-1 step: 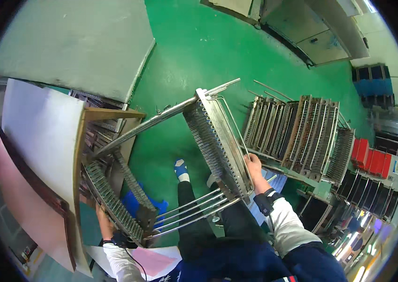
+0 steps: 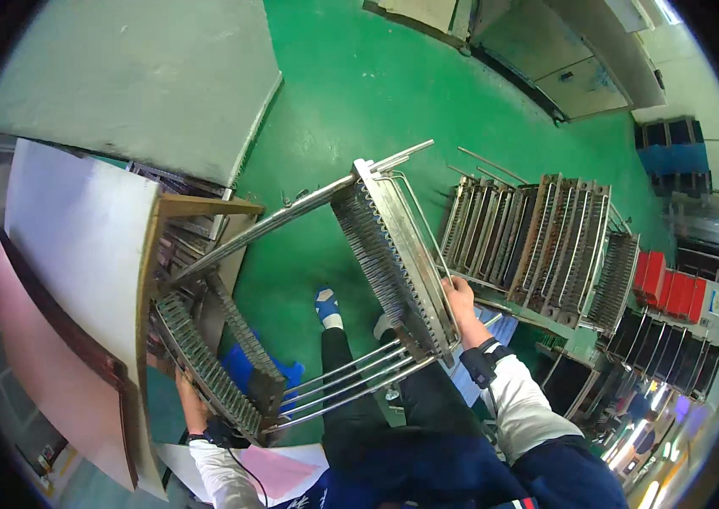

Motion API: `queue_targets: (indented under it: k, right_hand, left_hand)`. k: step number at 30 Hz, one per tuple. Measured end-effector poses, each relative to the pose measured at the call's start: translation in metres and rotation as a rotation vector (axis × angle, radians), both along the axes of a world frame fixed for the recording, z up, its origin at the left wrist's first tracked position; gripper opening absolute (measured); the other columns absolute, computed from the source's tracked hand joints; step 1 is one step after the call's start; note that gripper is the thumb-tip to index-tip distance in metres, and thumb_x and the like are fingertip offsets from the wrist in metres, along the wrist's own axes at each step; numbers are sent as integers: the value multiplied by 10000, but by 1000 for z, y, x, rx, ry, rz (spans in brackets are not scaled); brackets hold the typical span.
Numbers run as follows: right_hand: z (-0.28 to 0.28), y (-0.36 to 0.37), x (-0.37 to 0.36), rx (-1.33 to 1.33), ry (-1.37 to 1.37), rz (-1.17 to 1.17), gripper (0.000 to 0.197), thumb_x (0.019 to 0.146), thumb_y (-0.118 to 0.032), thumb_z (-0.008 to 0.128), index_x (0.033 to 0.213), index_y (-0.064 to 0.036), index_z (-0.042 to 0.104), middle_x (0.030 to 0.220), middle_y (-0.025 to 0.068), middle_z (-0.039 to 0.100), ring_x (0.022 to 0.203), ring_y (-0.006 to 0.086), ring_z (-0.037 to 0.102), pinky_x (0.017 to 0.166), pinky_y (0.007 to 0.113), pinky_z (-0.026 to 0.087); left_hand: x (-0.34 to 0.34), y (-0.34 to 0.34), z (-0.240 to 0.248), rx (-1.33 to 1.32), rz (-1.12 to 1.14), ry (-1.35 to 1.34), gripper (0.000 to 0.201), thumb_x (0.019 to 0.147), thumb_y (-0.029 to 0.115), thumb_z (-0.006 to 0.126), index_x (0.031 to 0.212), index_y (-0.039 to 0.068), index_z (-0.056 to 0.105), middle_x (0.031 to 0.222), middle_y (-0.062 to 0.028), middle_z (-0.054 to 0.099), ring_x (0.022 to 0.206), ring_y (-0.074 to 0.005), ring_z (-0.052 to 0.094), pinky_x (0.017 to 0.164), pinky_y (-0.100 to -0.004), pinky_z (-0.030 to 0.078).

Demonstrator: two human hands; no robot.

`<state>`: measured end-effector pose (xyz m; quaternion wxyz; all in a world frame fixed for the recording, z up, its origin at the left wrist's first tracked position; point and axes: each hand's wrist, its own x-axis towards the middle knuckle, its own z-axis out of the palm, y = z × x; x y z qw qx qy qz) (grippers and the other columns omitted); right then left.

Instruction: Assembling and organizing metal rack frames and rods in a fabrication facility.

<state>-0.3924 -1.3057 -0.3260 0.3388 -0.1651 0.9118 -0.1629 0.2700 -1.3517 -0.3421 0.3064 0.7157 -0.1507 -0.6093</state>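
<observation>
A metal slotted rack (image 2: 402, 265) hangs tilted in front of my legs, above the green floor. Two toothed end sections are joined by long bare rods (image 2: 342, 382). My right hand (image 2: 459, 305) is closed round the wire handle at the right end section; part of its fingers is behind the metal. At the lower outer edge of the left end section (image 2: 207, 365) is my left hand (image 2: 191, 402), supporting it with the fingers mostly hidden underneath. No boards show in the rack's slots.
Several similar racks (image 2: 537, 246) stand in a row at the right. Left of me are a large white panel (image 2: 79, 246), a pinkish panel (image 2: 54, 356) and a grey-topped surface (image 2: 139, 85). A blue object (image 2: 245, 365) lies beneath the rack. Red boxes (image 2: 671, 284) sit far right.
</observation>
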Motion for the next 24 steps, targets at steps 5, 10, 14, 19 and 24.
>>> queue_targets:
  k: [5, 10, 14, 19, 24]
  right_hand:
    - [12, -24, -16, 11, 48, 34, 487, 839, -337, 677, 1172, 11, 612, 1083, 235, 657, 1049, 330, 627, 915, 374, 461]
    - [34, -85, -19, 3, 56, 162, 396, 852, -310, 679, 1108, -8, 652, 1018, 181, 681, 958, 261, 642, 863, 346, 475]
    - [35, -141, -20, -16, 23, 255, 436, 852, -327, 679, 1140, -2, 633, 1031, 208, 678, 991, 302, 646, 886, 372, 471]
    - [-1, -169, -85, 75, 30, 354, 552, 854, -390, 672, 1207, 27, 595, 1154, 239, 636, 1106, 323, 606, 945, 361, 451]
    - [-8, -193, -114, 156, -45, 313, 514, 837, -412, 684, 1140, 1, 645, 1070, 211, 675, 1032, 317, 641, 900, 368, 475]
  left_hand:
    - [-10, 14, 2, 44, 161, 147, 534, 973, 390, 472, 1433, 134, 383, 1268, -54, 530, 1146, -203, 517, 948, -361, 438]
    - [-21, 7, 37, -3, 141, 91, 509, 938, 276, 536, 1411, 128, 415, 1272, -38, 505, 1145, -187, 495, 924, -357, 445]
    - [-30, 8, 47, 46, 291, 47, 505, 934, 259, 533, 1408, 125, 421, 1248, -26, 504, 1118, -178, 487, 909, -345, 443]
    - [-95, -10, 60, 34, 227, 26, 506, 920, 233, 516, 1387, 76, 405, 1148, -30, 514, 981, -148, 492, 851, -283, 426]
    - [-124, -80, 116, 74, 153, -26, 496, 899, 225, 531, 1349, 48, 421, 1019, -16, 533, 893, -126, 511, 774, -273, 438]
